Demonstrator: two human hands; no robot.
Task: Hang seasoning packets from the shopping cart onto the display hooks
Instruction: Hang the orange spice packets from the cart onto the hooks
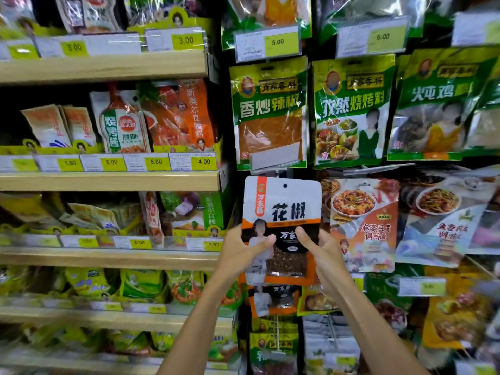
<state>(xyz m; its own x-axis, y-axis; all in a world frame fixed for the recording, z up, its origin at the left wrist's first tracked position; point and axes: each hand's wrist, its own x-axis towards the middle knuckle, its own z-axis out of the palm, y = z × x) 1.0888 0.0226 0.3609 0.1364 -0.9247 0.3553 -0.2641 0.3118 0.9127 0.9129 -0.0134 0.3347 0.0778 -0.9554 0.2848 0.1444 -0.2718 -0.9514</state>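
**newbie_stocker:** so which step is this? looks mid-hang to me

**aisle7_vet:** yeah, I'd say the hanging step; both hands are up at the hook wall holding one pepper packet (281,226); left hand (240,253) pinches the lower left edge, thumb across the front; right hand (322,253) does the same on the lower right; both closed on the packet, nothing loose

**newbie_stocker:** where's it sitting exactly?

**aisle7_vet:** in front of the hooks, just under the chili powder bag (269,115) and beside the tofu sauce packet (364,226); can't tell if it's on a hook yet

**newbie_stocker:** orientation?

**aisle7_vet:** upright, long side vertical, print facing the person; the small hole (285,186) sits at the top centre; next move probably needs that hole lined up with a hook tip, then a push back; cart's not in view
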